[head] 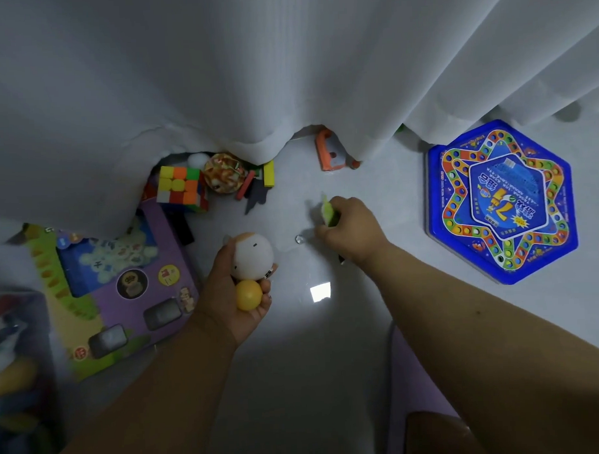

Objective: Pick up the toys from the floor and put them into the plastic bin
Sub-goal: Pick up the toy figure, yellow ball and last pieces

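My left hand (pixel 237 297) is palm up and holds a white round toy with an orange top (pixel 252 255) and a small yellow ball (pixel 248 294). Over the floor at centre, my right hand (pixel 351 230) grips a green flat piece (pixel 328 209). A small clear marble (pixel 299 239) lies on the floor just left of that hand. The plastic bin (pixel 14 372), blurred and with coloured toys inside, shows at the lower left edge.
A white curtain (pixel 252 75) hangs down over the far floor. Under its hem lie a colour cube (pixel 181 189), a patterned ball (pixel 225 173), coloured blocks (pixel 267 173) and an orange toy (pixel 331 151). A purple toy box (pixel 123 284) lies left, a blue hexagonal game tin (pixel 501 201) right.
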The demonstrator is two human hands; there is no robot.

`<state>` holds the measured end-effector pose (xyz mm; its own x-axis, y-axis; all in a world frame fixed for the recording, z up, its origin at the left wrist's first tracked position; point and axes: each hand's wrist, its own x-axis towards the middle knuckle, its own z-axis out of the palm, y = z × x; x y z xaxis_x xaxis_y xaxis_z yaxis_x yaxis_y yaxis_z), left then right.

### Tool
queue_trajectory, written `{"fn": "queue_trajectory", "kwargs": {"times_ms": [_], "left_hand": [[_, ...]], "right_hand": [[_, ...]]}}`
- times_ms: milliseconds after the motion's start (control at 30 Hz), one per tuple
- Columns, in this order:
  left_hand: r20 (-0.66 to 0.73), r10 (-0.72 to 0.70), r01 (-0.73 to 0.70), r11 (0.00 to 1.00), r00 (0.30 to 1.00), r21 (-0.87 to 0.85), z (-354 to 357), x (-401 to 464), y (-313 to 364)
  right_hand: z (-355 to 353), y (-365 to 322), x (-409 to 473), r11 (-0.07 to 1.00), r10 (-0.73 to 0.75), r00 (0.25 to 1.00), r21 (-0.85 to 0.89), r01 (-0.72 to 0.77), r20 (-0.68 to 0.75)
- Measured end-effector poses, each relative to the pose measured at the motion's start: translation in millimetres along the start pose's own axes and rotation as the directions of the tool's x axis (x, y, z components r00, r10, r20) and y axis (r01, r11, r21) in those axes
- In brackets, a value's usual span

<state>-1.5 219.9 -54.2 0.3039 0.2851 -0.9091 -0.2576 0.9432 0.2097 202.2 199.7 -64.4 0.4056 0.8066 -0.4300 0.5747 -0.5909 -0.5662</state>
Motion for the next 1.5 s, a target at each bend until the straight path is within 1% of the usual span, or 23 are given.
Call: {"fn": "queue_trajectory", "kwargs": {"times_ms": [100, 200, 300, 333, 400, 467, 533, 567, 633, 733, 800, 833, 933, 1067, 1167, 1233, 1367, 1433, 1500], "left_hand": [[0.004, -0.004, 0.004, 1.000, 1.000, 0.003, -0.7, -1.7, 0.9], [-0.009, -0.007, 0.007, 1.000, 1.000, 0.018, -1.1, -2.5, 1.3], [-0.017, -0.004, 0.005, 1.000, 1.000, 0.031, -2.2, -3.2, 1.3], [-0.020, -0.003, 0.003, 0.999, 1.000, 0.033, -2.3, -4.1, 1.4], [-0.025, 0.005, -0.004, 0.999, 1.000, 0.036, -1.3, -7.3, 3.2], [-0.031, 0.019, -0.017, 0.999, 0.999, 0.043, 2.0, -14.7, 7.5], [-0.021, 0.040, -0.039, 0.998, 0.999, 0.051, 6.1, -25.5, 13.5], [-0.012, 0.052, -0.051, 0.997, 0.999, 0.056, 8.2, -31.9, 17.2], [0.012, 0.080, -0.080, 0.994, 0.997, 0.075, 12.6, -46.9, 25.6], [0.051, 0.147, -0.152, 0.978, 0.988, 0.139, 17.6, -74.0, 38.4], [0.062, 0.192, -0.200, 0.960, 0.979, 0.195, 19.9, -96.9, 46.5], [0.065, 0.212, -0.222, 0.950, 0.975, 0.218, 20.0, -108.8, 50.6], [0.069, 0.274, -0.283, 0.924, 0.959, 0.258, 14.1, -152.1, 68.3], [0.085, 0.316, -0.325, 0.879, 0.945, 0.350, -6.9, -220.0, 102.4], [-0.011, 0.370, -0.335, 0.854, 0.929, 0.398, -30.2, -275.2, 122.9], [-0.075, 0.407, -0.346, 0.847, 0.910, 0.404, -51.5, -306.9, 132.3], [-0.193, 0.429, -0.343, 0.867, 0.882, 0.360, -105.6, -357.9, 137.9], [-0.278, 0.446, -0.353, 0.877, 0.851, 0.325, -131.7, -378.3, 136.4], [-0.362, 0.445, -0.362, 0.890, 0.819, 0.276, -155.6, -393.6, 134.4]], "right_hand": [[21.6, -14.0, -2.9, 0.982, -0.099, 0.993, -0.152, 0.108, 0.068], [36.0, -14.9, -1.9, 0.955, -0.103, 0.986, -0.263, 0.135, 0.135], [42.5, -15.2, -3.6, 0.934, -0.109, 0.977, -0.318, 0.163, 0.182], [43.0, -15.9, -5.4, 0.938, -0.098, 0.977, -0.311, 0.154, 0.187], [40.2, -18.5, -9.0, 0.971, -0.026, 0.982, -0.229, 0.069, 0.186], [33.7, -22.0, -12.5, 0.995, 0.075, 0.980, -0.080, -0.061, 0.184], [24.7, -29.6, -17.5, 0.974, 0.171, 0.962, 0.108, -0.197, 0.215], [19.7, -36.0, -21.8, 0.942, 0.205, 0.948, 0.216, -0.259, 0.244], [10.0, -51.6, -31.3, 0.843, 0.228, 0.929, 0.418, -0.338, 0.291], [-4.0, -84.6, -48.9, 0.646, 0.203, 0.906, 0.645, -0.409, 0.370], [-12.5, -109.9, -63.2, 0.517, 0.159, 0.898, 0.740, -0.431, 0.411], [-16.4, -122.8, -71.1, 0.475, 0.132, 0.892, 0.763, -0.439, 0.432], [-25.0, -162.9, -98.2, 0.425, 0.053, 0.876, 0.783, -0.454, 0.479], [-29.6, -219.4, -133.1, 0.388, -0.084, 0.873, 0.823, -0.415, 0.480], [-21.9, -265.5, -160.8, 0.395, -0.139, 0.864, 0.827, -0.399, 0.484], [-12.1, -295.3, -180.8, 0.396, -0.169, 0.844, 0.819, -0.414, 0.509], [16.2, -347.1, -222.2, 0.462, -0.214, 0.803, 0.781, -0.419, 0.557], [32.3, -368.0, -238.5, 0.499, -0.215, 0.784, 0.756, -0.423, 0.582], [46.9, -386.8, -255.2, 0.568, -0.196, 0.780, 0.717, -0.405, 0.595]]}}
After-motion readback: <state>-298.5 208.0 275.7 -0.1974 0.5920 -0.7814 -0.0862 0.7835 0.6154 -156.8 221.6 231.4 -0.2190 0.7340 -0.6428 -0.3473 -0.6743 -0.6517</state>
